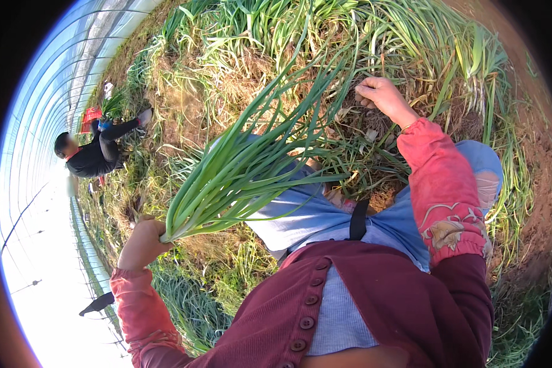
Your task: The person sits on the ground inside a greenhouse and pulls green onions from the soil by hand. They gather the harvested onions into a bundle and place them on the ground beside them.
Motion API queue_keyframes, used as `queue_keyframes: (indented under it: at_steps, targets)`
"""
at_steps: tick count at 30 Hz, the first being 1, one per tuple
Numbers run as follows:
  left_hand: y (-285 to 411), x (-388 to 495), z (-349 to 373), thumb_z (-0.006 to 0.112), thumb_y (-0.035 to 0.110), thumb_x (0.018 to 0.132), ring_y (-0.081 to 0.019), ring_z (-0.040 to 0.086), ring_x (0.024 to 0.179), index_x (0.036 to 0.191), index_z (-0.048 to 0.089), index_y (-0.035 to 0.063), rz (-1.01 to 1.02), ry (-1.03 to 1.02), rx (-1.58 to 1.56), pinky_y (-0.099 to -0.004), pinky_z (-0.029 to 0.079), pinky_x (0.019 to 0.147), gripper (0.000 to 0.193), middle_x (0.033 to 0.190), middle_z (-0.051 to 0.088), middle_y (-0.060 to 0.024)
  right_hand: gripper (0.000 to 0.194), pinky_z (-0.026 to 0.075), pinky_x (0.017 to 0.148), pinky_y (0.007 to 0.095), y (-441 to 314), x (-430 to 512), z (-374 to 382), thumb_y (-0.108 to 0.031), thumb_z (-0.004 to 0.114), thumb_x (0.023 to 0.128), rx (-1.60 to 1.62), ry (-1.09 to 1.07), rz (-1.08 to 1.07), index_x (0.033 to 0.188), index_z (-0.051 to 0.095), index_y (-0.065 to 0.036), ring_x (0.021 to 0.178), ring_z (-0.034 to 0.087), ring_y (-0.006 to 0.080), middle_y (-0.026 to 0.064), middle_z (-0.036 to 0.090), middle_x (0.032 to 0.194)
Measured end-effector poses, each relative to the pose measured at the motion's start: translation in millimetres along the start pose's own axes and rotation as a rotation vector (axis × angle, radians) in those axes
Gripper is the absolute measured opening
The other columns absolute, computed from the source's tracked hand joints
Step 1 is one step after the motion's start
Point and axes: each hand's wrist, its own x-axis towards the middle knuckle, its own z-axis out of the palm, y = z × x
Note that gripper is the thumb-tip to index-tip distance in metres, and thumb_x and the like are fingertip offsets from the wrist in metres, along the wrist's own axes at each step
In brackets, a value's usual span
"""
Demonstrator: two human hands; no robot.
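My left hand [145,241] is closed around the base of a bunch of green onions [239,170], off to my left. The long green leaves fan up and right across my knee, and the rooty ends stick out behind the hand. My right hand [382,99] hovers over dry stalks, apart from the bunch. Its fingers are curled with the thumb against them, and I see nothing in its grip. Beyond lies a heap of uprooted green onions [257,41] with tangled brown roots. A clump with pale stems [476,92] lies to the right of that hand.
Loose leaves and straw [363,158] litter the ground by my legs. At far left another person [94,154] sits near a red crate [90,115], with green onions beside it. The greenhouse's hooped plastic wall [41,119] curves along the left. Bare soil [540,198] runs along the right.
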Motion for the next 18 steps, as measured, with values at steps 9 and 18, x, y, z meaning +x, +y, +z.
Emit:
queue_keyframes:
  at_steps: [9, 18]
  targets:
    - [-27.7, 11.5, 19.6, 0.075, 0.007, 0.059, -0.0319, 0.057, 0.080, 0.084, 0.068, 0.0038, 0.027, -0.041, -0.160, -0.0380, 0.045, 0.080, 0.026, 0.084, 0.062, -0.0156, 0.017, 0.045, 0.053, 0.0246, 11.7, -6.3, 29.1, -0.014, 0.060, 0.084, -0.230, -0.201, -0.112, 0.087, 0.063, 0.001, 0.057, 0.056, 0.0087, 0.0037, 0.061, 0.069]
    - [-36.4, 13.7, 30.4, 0.074, 0.004, 0.061, -0.0232, 0.060, 0.078, 0.089, 0.067, 0.0022, -0.107, -0.110, -0.381, -0.0329, 0.047, 0.074, 0.028, 0.086, 0.064, -0.0106, 0.037, 0.047, 0.044, 0.0243, 22.7, -35.1, 49.4, -0.029, 0.059, 0.085, -0.179, -0.690, 0.253, 0.110, 0.060, 0.000, 0.052, 0.056, 0.0120, 0.0068, 0.062, 0.084]
